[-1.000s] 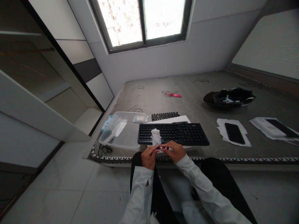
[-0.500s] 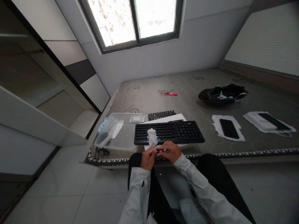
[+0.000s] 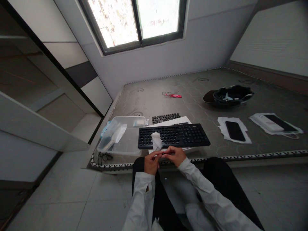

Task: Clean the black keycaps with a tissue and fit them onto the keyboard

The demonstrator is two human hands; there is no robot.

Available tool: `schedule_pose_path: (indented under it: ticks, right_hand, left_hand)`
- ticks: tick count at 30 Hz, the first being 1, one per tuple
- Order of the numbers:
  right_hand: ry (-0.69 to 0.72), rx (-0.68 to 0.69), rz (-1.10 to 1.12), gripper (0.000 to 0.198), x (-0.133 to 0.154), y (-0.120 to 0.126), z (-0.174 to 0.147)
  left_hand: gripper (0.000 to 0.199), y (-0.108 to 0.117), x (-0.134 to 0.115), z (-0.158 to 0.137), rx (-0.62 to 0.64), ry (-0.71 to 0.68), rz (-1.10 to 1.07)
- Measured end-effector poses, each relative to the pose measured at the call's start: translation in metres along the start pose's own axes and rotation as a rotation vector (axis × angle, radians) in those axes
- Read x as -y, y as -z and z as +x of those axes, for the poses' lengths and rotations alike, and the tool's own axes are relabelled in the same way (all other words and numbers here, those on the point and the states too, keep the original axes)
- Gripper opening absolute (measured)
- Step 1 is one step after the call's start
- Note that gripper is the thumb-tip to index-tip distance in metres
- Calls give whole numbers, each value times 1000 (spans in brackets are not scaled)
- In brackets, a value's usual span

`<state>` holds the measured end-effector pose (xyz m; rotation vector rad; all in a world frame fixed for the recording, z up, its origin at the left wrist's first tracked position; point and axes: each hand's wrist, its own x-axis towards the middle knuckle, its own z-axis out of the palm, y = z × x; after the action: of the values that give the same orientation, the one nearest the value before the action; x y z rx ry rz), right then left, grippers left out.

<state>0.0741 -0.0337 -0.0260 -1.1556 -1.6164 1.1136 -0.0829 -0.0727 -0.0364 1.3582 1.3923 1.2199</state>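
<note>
Small dark piece (image 3: 163, 153) sits between the fingertips of the left hand (image 3: 151, 164) and the right hand (image 3: 178, 156), both pinched close on it — neither hand clearly nearer, its long axis too hidden to tell. It lies just on the near side of the black keyboard (image 3: 190, 134), whose length runs left to right, by the near end of the white tissue (image 3: 156, 138). Half a second ago the fingertips stood wider apart — more of the piece showed.

Bare left hand (image 3: 151, 164) and bare right hand (image 3: 177, 156) pinch 1 tiny dark piece (image 3: 163, 153) beside the long black rectangular keyboard (image 3: 190, 134)
</note>
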Motion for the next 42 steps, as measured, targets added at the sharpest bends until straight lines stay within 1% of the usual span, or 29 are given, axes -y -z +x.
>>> schedule_pose_path:
  ticks: [3, 5, 7, 9, 11, 14, 18, 22, 24, 27, 32, 34, 37, 39, 42]
  right_hand:
    - [-153, 66, 261, 31, -4, -4, 1]
    - [-213, 106, 366, 32, -5, -4, 2]
    - [-225, 131, 379, 32, -5, -3, 2]
    - [-209, 149, 348, 33, -3, 0, 2]
    - [-167, 154, 276, 31, 0, 2, 2]
    - [-53, 131, 142, 25, 5, 5, 0]
    - [102, 84, 49, 26, 7, 6, -1]
    - [215, 50, -69, 19, 5, 5, -2]
    - [244, 30, -90, 16, 4, 5, -2]
    - [250, 18, -114, 16, 2, 6, -2]
    - [233, 23, -153, 16, -2, 5, 0]
    - [256, 33, -199, 15, -4, 5, 1]
    - [387, 85, -338, 16, -6, 11, 3]
    - [486, 127, -448, 16, -7, 15, 3]
    - [561, 181, -592, 17, -9, 21, 0]
  left_hand:
    - [30, 0, -2, 0, 2, -27, 2]
    - [28, -1, -5, -1, -13, -62, 13]
    - [26, -1, -8, -1, -37, -99, 41]
    - [24, -2, -9, -1, -66, -131, 70]
    - [23, -2, -9, -1, -96, -145, 84]
    - [25, -2, -7, 0, -127, -98, 78]
    - [29, -1, -3, -1, -131, -23, 80]
    - [30, -1, 1, -1, -133, -20, 92]
    - [29, -1, 1, -2, -135, -31, 85]
    - [28, 0, -2, -2, -124, -64, 87]
    - [20, 1, -8, -2, -125, -197, 162]
    - [18, 2, -7, -1, -129, -226, 184]
    - [18, 3, -4, 0, -84, -211, 187]
    - [20, 4, -2, -1, -13, -208, 182]
    - [24, 6, -3, -1, 99, -244, 180]
